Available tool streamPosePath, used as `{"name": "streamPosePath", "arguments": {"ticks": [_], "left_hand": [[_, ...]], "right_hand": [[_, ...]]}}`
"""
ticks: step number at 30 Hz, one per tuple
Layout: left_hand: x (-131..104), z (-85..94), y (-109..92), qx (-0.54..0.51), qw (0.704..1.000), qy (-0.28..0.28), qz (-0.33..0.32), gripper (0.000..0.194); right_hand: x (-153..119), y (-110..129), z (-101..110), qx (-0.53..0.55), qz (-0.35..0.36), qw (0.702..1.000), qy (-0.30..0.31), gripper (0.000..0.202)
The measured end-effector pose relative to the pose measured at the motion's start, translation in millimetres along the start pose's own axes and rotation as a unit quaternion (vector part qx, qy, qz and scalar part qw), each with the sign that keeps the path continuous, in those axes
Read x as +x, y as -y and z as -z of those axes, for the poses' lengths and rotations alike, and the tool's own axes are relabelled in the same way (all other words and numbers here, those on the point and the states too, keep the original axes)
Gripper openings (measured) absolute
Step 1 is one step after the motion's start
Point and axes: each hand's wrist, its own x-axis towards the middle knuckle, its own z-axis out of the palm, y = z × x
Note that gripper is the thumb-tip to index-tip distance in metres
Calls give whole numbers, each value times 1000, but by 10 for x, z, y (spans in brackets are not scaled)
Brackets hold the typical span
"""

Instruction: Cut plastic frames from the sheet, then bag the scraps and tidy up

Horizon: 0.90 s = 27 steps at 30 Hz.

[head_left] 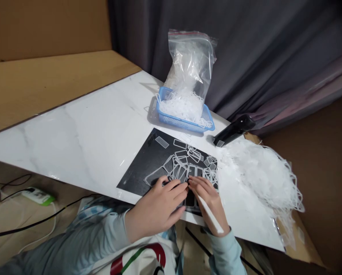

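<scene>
My right hand [207, 194] grips a slim white pen-like stick [211, 214], its back end pointing toward my wrist; the tip is hidden by the fingers. Palm down on the black mat [139, 164], my left hand [162, 204] has its thumb apart from its bent fingers. Its fingertips touch the thin translucent rectangular frames [180, 168] and nearly meet the right fingertips. Several such frames lie loose and overlapping across the mat's right half. Whatever lies directly under both hands is hidden. A small clear rectangular piece [162, 142] rests alone near the mat's top.
Behind the mat stands a blue basket [179, 123] with white frames and a clear zip bag [192, 57]. A black cylindrical object [234, 130] lies tilted at right. A large pile of white frames [262, 175] reaches the white table's [81, 126] right edge.
</scene>
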Motion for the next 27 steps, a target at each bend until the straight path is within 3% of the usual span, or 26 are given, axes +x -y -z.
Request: {"name": "streamPosePath", "arguments": {"ticks": [3, 5, 9, 13, 15, 18, 21, 27], "left_hand": [[-3, -2, 2, -4, 1000, 1, 1, 34], [-5, 5, 0, -10, 1000, 3, 4, 35], [-4, 23, -8, -9, 1000, -1, 10, 36], [-1, 23, -7, -4, 1000, -6, 6, 35], [-2, 19, -4, 0, 1000, -10, 0, 35], [-10, 19, -3, 9, 1000, -11, -6, 33], [-18, 28, -6, -3, 1000, -7, -1, 33], [-31, 24, -13, -9, 1000, -3, 1, 42]], "right_hand": [[32, -25, 62, -51, -10, 997, -58, 26], [77, -64, 174, -100, -28, 985, -139, 24], [203, -179, 481, -203, -89, 920, -322, 22], [266, -249, 674, -170, -136, 875, -433, 27], [239, -245, 687, -105, -159, 892, -411, 29], [138, -201, 626, -3, -198, 945, -260, 29], [24, -131, 525, 61, -237, 957, -153, 27], [-98, -9, 414, 106, -275, 946, -135, 26]]}}
